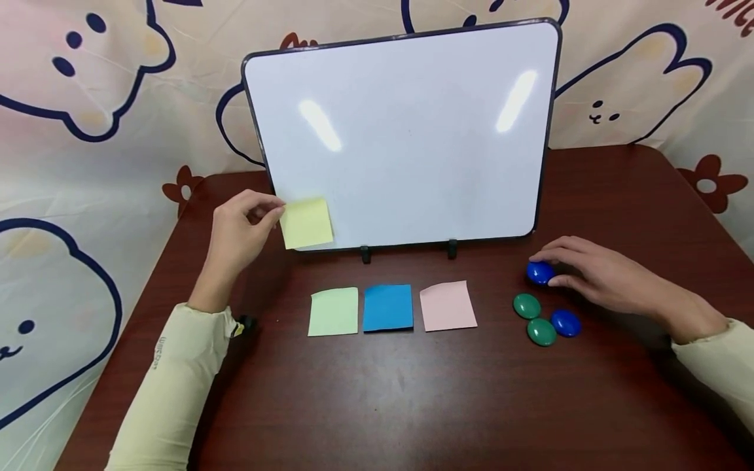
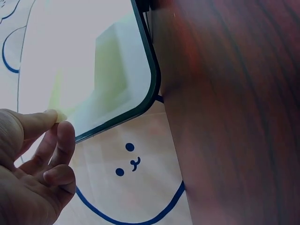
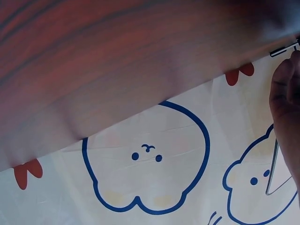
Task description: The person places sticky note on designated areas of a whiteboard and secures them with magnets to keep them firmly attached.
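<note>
My left hand (image 1: 243,226) pinches the upper left corner of a yellow sticky note (image 1: 307,224) between thumb and fingers. That note overlaps the lower left corner of the whiteboard (image 1: 406,144); whether it touches the surface I cannot tell. In the left wrist view the fingertips (image 2: 60,119) hold the note's edge, which looks washed out. Over at the right, my right hand (image 1: 595,271) has its thumb and fingers around a blue round magnet (image 1: 539,273) on the table. Just in front lie two green magnets (image 1: 527,306) and another blue magnet (image 1: 566,322).
Green (image 1: 333,312), blue (image 1: 388,307) and pink sticky notes (image 1: 448,306) lie in a row before the whiteboard. Two black feet (image 1: 452,248) support the board on the dark wooden table (image 1: 377,405). A cartoon-printed cloth (image 1: 88,176) hangs behind.
</note>
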Demonstrator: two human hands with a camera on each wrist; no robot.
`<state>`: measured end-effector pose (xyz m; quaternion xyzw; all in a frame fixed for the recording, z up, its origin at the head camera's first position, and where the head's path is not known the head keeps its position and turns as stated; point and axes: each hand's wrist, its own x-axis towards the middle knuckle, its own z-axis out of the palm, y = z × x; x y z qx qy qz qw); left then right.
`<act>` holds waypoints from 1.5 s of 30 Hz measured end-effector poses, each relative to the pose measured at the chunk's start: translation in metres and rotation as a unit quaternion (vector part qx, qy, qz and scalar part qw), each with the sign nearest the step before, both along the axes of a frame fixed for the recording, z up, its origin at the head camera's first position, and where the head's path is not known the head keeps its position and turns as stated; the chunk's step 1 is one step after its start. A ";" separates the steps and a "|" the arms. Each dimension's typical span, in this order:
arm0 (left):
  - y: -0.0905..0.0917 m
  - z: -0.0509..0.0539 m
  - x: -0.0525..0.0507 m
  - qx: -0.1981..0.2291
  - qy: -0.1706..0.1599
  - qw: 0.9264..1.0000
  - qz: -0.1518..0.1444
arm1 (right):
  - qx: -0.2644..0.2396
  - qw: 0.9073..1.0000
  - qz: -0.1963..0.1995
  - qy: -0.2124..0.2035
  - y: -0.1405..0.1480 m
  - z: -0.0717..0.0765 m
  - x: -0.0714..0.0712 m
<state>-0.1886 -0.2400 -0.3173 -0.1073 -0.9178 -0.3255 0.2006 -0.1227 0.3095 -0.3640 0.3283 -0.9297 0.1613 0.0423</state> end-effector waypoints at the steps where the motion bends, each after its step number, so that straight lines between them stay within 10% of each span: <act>1: 0.001 0.000 -0.001 0.001 -0.001 1.000 0.000 | 0.000 1.000 0.001 0.001 0.000 0.000 0.000; 45: 0.025 -0.013 -0.021 -0.006 0.073 0.997 0.039 | -0.010 0.999 0.041 0.030 -0.004 -0.002 0.001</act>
